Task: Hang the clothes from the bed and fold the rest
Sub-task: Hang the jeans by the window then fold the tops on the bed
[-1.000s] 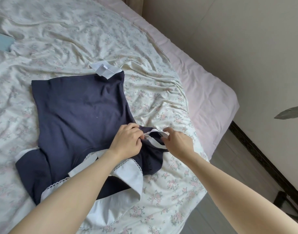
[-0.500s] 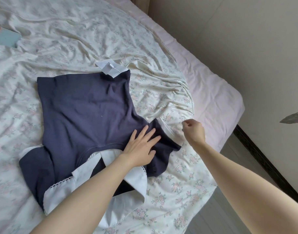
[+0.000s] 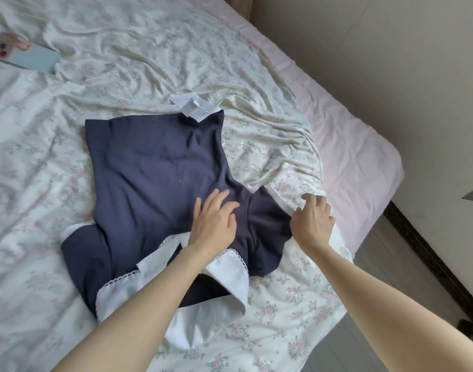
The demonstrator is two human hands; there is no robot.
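Observation:
A navy short-sleeved top [image 3: 155, 178] with a white lace-edged collar [image 3: 230, 275] lies spread on the floral bed sheet [image 3: 283, 304], collar toward me. My left hand [image 3: 214, 221] rests flat on its chest near the right shoulder, fingers apart, holding nothing. My right hand [image 3: 313, 221] is at the end of the right sleeve [image 3: 267, 216], which is stretched out sideways. Its fingers are curled and pinch the sleeve's white cuff [image 3: 283, 198]. A white paper tag [image 3: 193, 108] sticks out at the top's far hem.
A phone in a pale blue case [image 3: 23, 56] lies on the sheet at the far left. The pink mattress edge [image 3: 358, 157] runs along the right, with the floor [image 3: 391, 277], a dark baseboard [image 3: 428, 259] and the wall beyond.
My right hand has drawn the sleeve out to the right, away from the left hand. My left hand let go of the sleeve and flattened onto the top.

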